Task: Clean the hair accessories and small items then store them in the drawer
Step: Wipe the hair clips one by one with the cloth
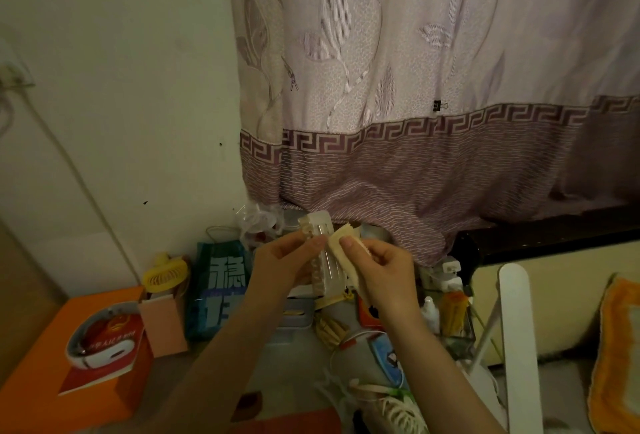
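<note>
- I see my left hand [287,257] raised near the centre of the view, fingers curled round a large pale hair claw clip [323,253], thumb pressed against its side; the clip stands roughly upright, teeth toward the palm.
- My right hand [381,263] sits just at 3 o'clock of the clip, thumb and fingers pinching a folded beige cloth [341,253] that lies against the clip's right face.
- The two thumbs almost meet over the clip; both hands are held up above the cluttered table [287,361].
- At 12 o'clock a pinkish-mauve curtain [415,87] with a key-pattern band hangs down behind the hands.
- At 8 o'clock an orange box [38,381] carries a red booklet [114,340] with a white neck fan [93,354] lying on it.
- At 9 o'clock a small yellow fan [166,274] stands beside a pink carton [164,326], with a teal printed bag [216,288] just to its right.
- At 6 o'clock, below the wrists, a cream comb-like clip [398,413] lies on the table; I cannot tell its exact kind.
- At 4 o'clock small bottles [431,312] crowd near a white chair frame [517,329].
</note>
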The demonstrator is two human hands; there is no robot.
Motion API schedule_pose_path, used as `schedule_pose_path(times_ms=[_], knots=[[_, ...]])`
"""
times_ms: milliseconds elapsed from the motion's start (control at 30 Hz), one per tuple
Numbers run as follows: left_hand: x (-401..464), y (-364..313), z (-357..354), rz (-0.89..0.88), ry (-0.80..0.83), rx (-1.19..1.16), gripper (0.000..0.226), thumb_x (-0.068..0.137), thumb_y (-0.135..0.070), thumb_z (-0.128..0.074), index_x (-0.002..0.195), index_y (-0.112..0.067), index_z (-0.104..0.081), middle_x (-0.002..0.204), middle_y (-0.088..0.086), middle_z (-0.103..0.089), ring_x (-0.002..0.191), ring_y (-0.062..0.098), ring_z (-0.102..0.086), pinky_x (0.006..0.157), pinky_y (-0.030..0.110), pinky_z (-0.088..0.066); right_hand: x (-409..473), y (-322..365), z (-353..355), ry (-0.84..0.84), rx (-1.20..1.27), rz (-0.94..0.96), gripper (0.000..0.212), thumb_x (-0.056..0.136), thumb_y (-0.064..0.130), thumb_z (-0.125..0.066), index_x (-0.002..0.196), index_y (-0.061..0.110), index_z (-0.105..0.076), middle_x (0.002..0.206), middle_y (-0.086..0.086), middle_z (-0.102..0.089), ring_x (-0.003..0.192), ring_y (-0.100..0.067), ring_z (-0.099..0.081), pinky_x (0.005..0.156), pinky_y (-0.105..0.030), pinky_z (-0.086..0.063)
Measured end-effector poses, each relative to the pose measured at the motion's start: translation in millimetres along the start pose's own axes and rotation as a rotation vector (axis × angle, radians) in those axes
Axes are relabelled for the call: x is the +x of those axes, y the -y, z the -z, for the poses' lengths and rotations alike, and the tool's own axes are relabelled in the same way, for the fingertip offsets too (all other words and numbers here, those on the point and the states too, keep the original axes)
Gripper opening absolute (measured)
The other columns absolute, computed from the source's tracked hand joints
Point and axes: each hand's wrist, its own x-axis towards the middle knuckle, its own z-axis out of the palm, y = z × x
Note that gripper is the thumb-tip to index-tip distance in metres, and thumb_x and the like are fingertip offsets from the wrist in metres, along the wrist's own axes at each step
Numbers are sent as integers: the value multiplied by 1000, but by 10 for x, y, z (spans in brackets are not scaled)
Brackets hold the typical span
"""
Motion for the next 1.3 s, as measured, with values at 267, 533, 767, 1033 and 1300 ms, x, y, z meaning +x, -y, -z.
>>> schedule_pose_path(times_ms=[267, 533, 767, 1033, 1300], knots=[[91, 67, 23, 5, -21, -35, 13, 88, -15, -61, 83, -4, -65, 48, -6, -58, 44, 6, -55, 49, 20, -50, -163, -41, -59, 61, 164, -197, 17, 84, 25, -69, 84, 9, -76, 77, -9, -72, 70, -18, -62, 66, -33, -51], [115, 251, 109, 34, -18, -73, 16, 86, -23, -62, 88, -9, -69, 84, 17, -66, 76, 26, -63, 66, 28, -56, -225, -104, -13, 83, 274, -345, 36, 77, 19, -73, 112, 12, -67, 95, -13, -73, 79, -18, -68, 71, -28, -55], [32, 540, 197, 130, -35, -50, 14, 85, -25, -63, 83, -14, -71, 79, 11, -65, 70, 22, -62, 64, 28, -53, -359, -344, 31, 75, 173, -356, 30, 86, 16, -67, 111, 31, -64, 94, -8, -70, 94, -28, -67, 91, -51, -52], [-195, 997, 414, 264, -90, -53, 15, 92, -20, -56, 87, -13, -69, 80, 3, -72, 72, 13, -69, 63, 22, -53, -604, -723, 3, 154, -38, -355, 15, 95, 19, -56, 95, 20, -71, 74, 3, -69, 65, -5, -61, 58, -19, -47], [-647, 1586, 758, 439, -210, 0, 20, 94, -26, -53, 100, -19, -70, 100, 7, -73, 95, 21, -69, 85, 36, -54, -937, -1147, -153, 273, -113, -580, 21, 92, 37, -57, 94, 22, -72, 77, 6, -71, 67, -6, -66, 55, -21, -50]])
